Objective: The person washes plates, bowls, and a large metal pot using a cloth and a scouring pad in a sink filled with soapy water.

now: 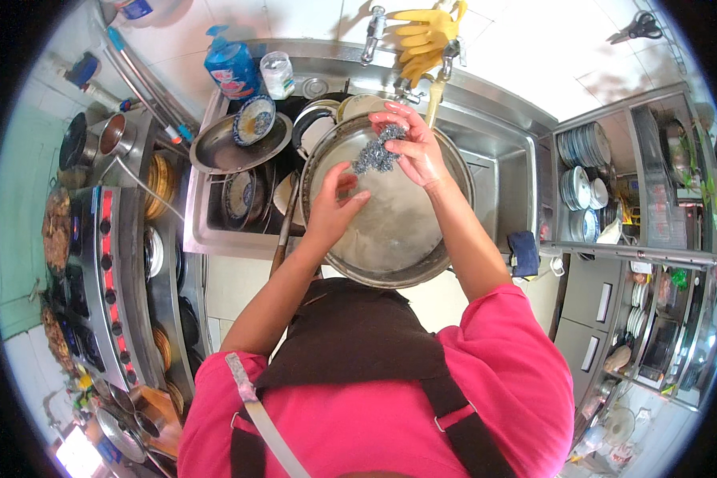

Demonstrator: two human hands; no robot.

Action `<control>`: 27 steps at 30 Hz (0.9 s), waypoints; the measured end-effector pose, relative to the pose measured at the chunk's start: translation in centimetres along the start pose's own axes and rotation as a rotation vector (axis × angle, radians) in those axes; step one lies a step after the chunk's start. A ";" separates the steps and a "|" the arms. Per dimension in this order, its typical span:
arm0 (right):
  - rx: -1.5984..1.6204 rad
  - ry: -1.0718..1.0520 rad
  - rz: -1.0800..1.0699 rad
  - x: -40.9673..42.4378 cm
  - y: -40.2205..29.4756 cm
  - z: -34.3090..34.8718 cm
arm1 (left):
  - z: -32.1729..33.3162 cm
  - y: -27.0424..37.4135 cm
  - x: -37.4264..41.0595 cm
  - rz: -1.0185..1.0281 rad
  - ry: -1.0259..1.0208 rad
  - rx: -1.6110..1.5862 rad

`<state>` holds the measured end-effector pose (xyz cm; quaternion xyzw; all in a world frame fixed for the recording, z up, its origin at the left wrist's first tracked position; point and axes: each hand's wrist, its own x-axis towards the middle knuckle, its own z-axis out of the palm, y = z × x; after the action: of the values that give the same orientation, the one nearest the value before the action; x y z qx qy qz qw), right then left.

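A large round metal pan (394, 251) with cloudy water in it rests over the stainless steel sink, its near rim close to my dark apron. My right hand (415, 149) is above the pan's far part and pinches a grey steel wool scourer (377, 154) between thumb and fingers; the hand looks wet. Just left of the scourer, my left hand (337, 203) hovers over the pan with its fingers apart and nothing in them.
An oval metal dish (209, 146) with a patterned bowl (254, 120) stands left, above stacked dishes in the sink (239, 244). Behind are a blue detergent bottle (232, 70), a clear jar (277, 74), taps (373, 36) and yellow rubber gloves (427, 36). Plate shelves (627, 254) stand right, a stove (110, 287) left.
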<state>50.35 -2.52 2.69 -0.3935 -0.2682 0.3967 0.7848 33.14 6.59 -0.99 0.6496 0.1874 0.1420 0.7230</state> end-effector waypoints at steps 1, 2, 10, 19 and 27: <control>0.004 0.002 0.011 -0.2 0.4 0.4 | 0.0 0.2 0.2 0.033 -0.012 -0.029; -0.014 0.002 0.017 -0.4 0.6 0.7 | 0.1 0.3 0.5 0.123 0.007 -0.005; -0.041 0.030 0.133 -3.1 3.1 2.8 | -0.5 -1.0 0.0 -0.065 -0.034 -0.407; -1.453 -0.031 0.504 -6.6 10.2 -5.5 | -2.1 -0.6 -0.5 0.067 0.176 0.016; -1.591 -0.611 0.162 -7.1 18.3 -10.4 | -2.3 -0.3 0.0 0.331 0.277 0.325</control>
<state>46.62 -5.75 -18.99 -0.7211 -0.6375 0.2341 0.1376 32.11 8.57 -1.48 0.7532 0.1963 0.3139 0.5437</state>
